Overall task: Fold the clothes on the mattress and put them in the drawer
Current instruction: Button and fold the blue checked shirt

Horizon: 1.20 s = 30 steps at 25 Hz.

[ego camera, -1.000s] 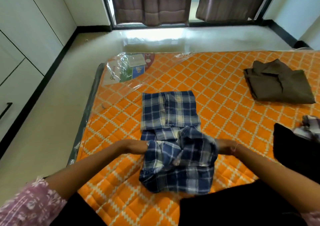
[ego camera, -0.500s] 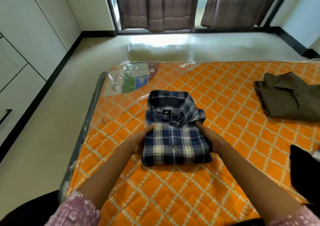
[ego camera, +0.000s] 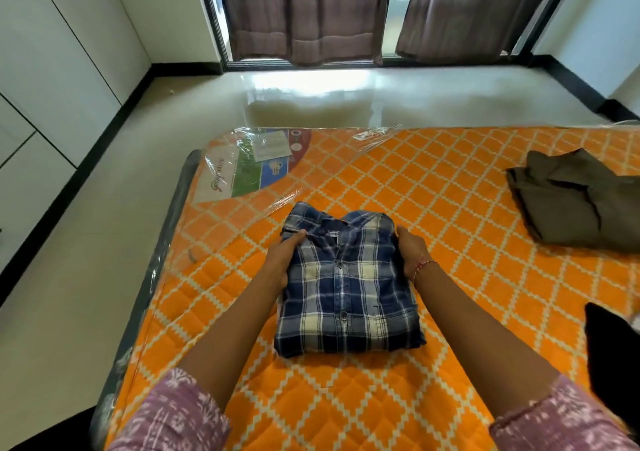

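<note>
A folded blue plaid shirt (ego camera: 346, 288) lies front up, collar away from me, on the orange quilted mattress (ego camera: 450, 208). My left hand (ego camera: 282, 260) grips its left side, thumb on top near the collar and fingers tucked under the edge. My right hand (ego camera: 410, 253) holds the right side the same way, with a red thread around the wrist. I cannot tell whether the shirt rests on the mattress or is lifted a little.
A crumpled brown garment (ego camera: 581, 204) lies at the mattress's right. A black garment (ego camera: 613, 339) shows at the right edge. White cabinet fronts (ego camera: 41, 111) line the left wall across bare floor. Plastic wrap with a label (ego camera: 249, 166) covers the far left corner.
The shirt went from a loose half-fold to a neat folded stack, turned front up. Both hands moved from its near edge to gripping its two sides.
</note>
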Each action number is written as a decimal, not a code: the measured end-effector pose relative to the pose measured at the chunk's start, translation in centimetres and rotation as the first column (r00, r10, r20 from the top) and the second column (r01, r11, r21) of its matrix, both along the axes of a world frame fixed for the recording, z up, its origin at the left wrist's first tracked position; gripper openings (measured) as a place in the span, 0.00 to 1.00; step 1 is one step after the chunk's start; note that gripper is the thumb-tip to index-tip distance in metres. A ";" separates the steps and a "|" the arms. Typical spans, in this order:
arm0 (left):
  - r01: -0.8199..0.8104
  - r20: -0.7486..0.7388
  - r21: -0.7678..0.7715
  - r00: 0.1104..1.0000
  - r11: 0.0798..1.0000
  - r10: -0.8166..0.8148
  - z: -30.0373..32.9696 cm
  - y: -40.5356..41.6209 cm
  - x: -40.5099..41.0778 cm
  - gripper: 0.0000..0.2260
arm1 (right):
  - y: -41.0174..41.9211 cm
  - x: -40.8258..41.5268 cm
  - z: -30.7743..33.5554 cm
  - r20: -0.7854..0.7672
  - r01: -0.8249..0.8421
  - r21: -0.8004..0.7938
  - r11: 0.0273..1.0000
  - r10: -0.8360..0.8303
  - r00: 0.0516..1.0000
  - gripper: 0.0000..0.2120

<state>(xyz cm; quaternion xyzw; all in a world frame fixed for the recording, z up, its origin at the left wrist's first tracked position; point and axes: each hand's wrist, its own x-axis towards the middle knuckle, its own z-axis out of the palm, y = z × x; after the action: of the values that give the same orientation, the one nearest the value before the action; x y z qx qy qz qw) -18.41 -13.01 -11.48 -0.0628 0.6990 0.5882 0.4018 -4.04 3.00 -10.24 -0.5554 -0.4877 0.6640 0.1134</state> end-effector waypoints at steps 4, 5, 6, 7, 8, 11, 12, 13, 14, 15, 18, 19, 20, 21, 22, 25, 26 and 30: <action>0.072 -0.102 0.087 0.993 0.994 -0.063 0.1 0.5 -0.1 0.14 | -0.1 -1.4 1.3 -0.202 -0.053 0.042 0.998 0.060 0.978 0.10; 0.096 -0.088 0.069 0.992 0.993 -0.090 0.1 0.1 0.5 0.12 | -0.4 -1.1 1.1 -0.181 -0.053 0.059 0.997 0.062 0.982 0.09; 0.093 -0.077 0.047 0.993 0.995 -0.089 0.0 -0.3 0.9 0.13 | -0.6 -0.6 0.9 -0.112 -0.039 0.107 0.993 0.051 0.992 0.09; 0.056 -0.069 0.019 0.996 0.998 -0.054 -0.1 -0.9 1.3 0.16 | -0.9 0.3 0.5 -0.004 -0.025 0.174 0.984 0.027 1.000 0.13; 0.018 -0.066 -0.011 0.998 1.000 -0.019 -0.3 -1.6 1.8 0.20 | -1.5 1.6 0.2 0.093 -0.010 0.224 0.975 -0.011 0.996 0.18; 0.092 -0.069 -0.176 0.992 0.980 -0.106 -0.2 -4.4 4.2 0.21 | -4.6 5.4 0.2 0.163 0.002 0.229 0.973 -0.040 0.986 0.25; 0.152 -0.094 -0.219 0.980 0.964 -0.176 -0.2 -5.4 5.5 0.19 | -6.3 6.5 0.0 0.177 -0.044 0.263 0.964 -0.004 0.984 0.25; 0.173 -0.182 -0.230 0.959 0.958 -0.217 -0.2 -6.2 6.9 0.16 | -8.0 7.4 -0.4 0.187 -0.081 0.349 0.934 0.016 0.982 0.24; 0.144 -0.339 -0.213 0.917 0.966 -0.212 -0.3 -6.9 8.4 0.13 | -9.5 8.2 -0.8 0.167 -0.080 0.473 0.877 -0.001 0.986 0.21; 0.085 -0.509 -0.178 0.845 0.980 -0.166 -0.5 -7.7 9.7 0.11 | -10.9 8.8 -1.3 0.123 -0.043 0.597 0.801 -0.038 0.992 0.18; -0.024 -0.740 -0.182 0.661 0.983 -0.121 -0.7 -9.7 13.0 0.09 | -13.2 11.3 -2.4 0.081 -0.009 0.743 0.670 -0.077 0.994 0.16; -0.009 -0.727 -0.264 0.660 0.964 -0.193 -1.1 -10.3 13.8 0.10 | -13.7 12.3 -2.7 0.155 -0.085 0.730 0.679 -0.043 0.987 0.16; 0.013 -0.691 -0.363 0.667 0.932 -0.279 -1.7 -11.1 14.5 0.12 | -14.1 13.4 -3.2 0.254 -0.178 0.702 0.690 -0.009 0.967 0.17; 0.007 -0.671 -0.432 0.666 0.902 -0.327 -2.2 -11.5 15.0 0.16 | -14.4 14.2 -3.7 0.340 -0.247 0.704 0.666 -0.011 0.940 0.17; -0.026 -0.695 -0.439 0.643 0.898 -0.322 -2.5 -11.6 15.2 0.19 | -14.6 14.4 -4.0 0.387 -0.288 0.751 0.594 -0.043 0.921 0.17; -0.026 -0.775 -0.573 0.343 0.819 -0.531 -2.2 -9.6 14.7 0.25 | -14.6 11.7 -2.9 0.487 -0.487 0.809 0.331 0.086 0.869 0.22; 0.047 -0.692 -0.697 0.220 0.716 -0.688 -2.3 -8.7 14.3 0.26 | -14.5 10.4 -2.5 0.586 -0.625 0.723 0.294 0.218 0.780 0.25; 0.180 -0.621 -0.735 0.208 0.654 -0.756 -3.6 -7.5 12.7 0.28 | -12.3 7.8 -3.1 0.692 -0.754 0.565 0.335 0.307 0.654 0.28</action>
<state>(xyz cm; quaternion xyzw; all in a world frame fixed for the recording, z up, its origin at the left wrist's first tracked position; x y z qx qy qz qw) -5.67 -20.49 -15.11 0.3896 0.9047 0.1490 0.0865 3.81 -9.33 -13.31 -0.3746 -0.9062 0.1963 0.0047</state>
